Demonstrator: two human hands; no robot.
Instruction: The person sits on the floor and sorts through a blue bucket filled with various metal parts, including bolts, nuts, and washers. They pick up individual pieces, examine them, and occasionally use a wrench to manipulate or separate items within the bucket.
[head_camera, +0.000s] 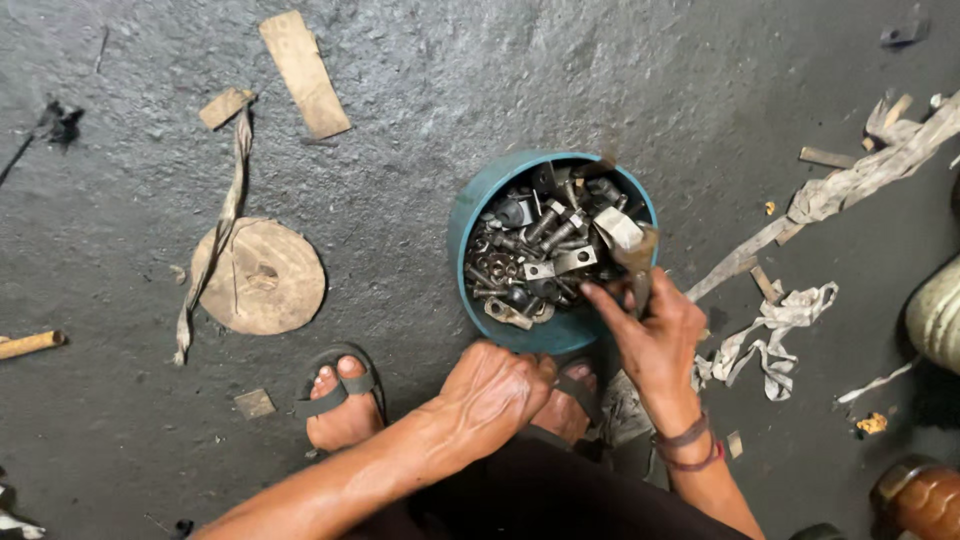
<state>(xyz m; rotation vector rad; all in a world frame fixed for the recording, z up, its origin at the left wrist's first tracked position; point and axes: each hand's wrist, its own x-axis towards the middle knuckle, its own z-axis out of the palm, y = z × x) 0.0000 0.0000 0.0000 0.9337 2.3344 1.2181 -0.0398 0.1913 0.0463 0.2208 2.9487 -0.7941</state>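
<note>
Nearest, the left hand (495, 385) curls knuckles-up at the near rim of the teal tub (468, 215), its fingertips hidden, so whether it holds anything cannot be told. The right hand (655, 335) pinches a flat metal piece (637, 262) at the rim. Bolts and brackets (540, 255) crowd inside, hard to separate. Beyond lies dark gritty floor (450, 80), with a wooden disc (262, 277) and cloth strips (850, 185)

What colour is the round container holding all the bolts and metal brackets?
The container is teal blue, seen in the head view, the only one given.
</note>
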